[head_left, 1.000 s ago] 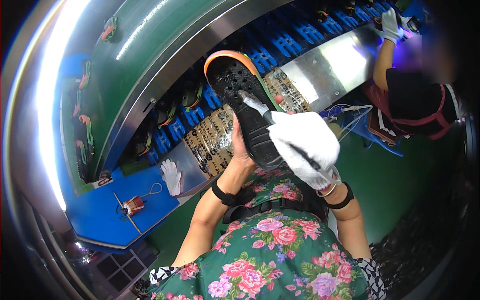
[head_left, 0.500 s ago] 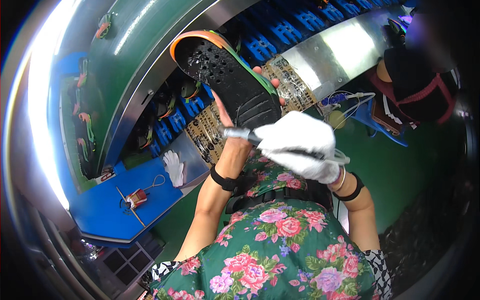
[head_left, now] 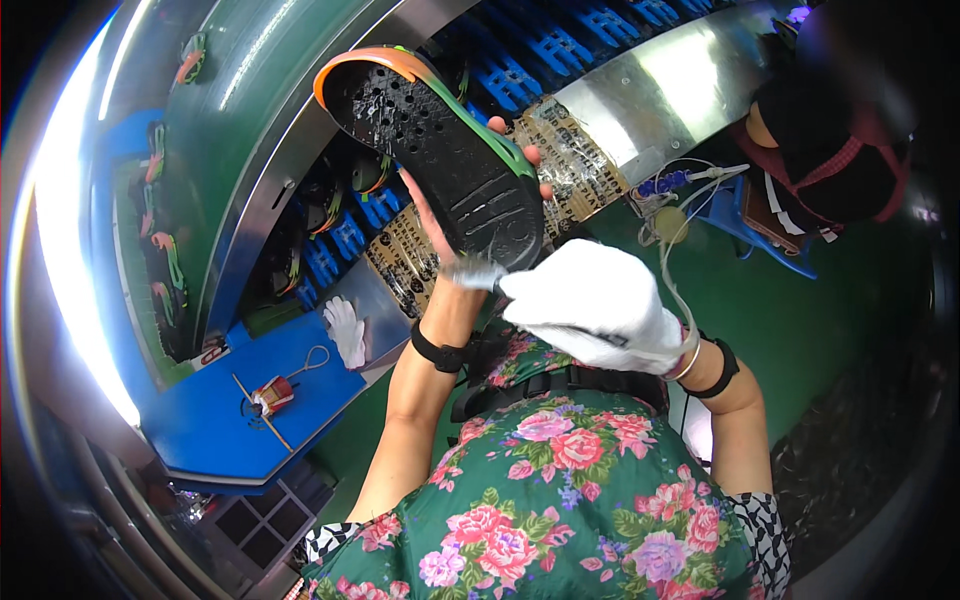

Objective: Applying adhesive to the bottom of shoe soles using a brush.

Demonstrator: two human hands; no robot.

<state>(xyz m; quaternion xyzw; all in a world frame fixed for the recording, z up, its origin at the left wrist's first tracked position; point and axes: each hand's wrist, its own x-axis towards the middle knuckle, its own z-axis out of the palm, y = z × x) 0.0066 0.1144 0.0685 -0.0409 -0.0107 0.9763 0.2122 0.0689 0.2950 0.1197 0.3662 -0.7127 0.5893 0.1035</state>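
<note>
A black shoe sole (head_left: 450, 175), with small holes at its far end and an orange-to-green raised rim, is held up, inner side toward me. My bare left hand (head_left: 428, 218) grips it from underneath, thumb along the left edge and fingertips curled over the right edge. My right hand (head_left: 595, 305), in a white glove, is closed around a brush whose handle is mostly hidden. The brush's bristles (head_left: 468, 272) are at the near end of the sole, in front of my left wrist; whether they touch the sole I cannot tell.
A pale tube (head_left: 668, 285) runs near my right wrist. Behind the sole, a curved metal line carries blue racks (head_left: 510, 85) and taped cardboard (head_left: 575, 160). At left, a blue table (head_left: 215, 425) holds a small red container (head_left: 272, 396) near a white glove (head_left: 345, 330). Another person (head_left: 825, 150) sits at far right.
The sole and my left hand have shifted left and slightly up. My gloved right hand has turned and moved a little left, and the brush sits lower, along the sole's near end.
</note>
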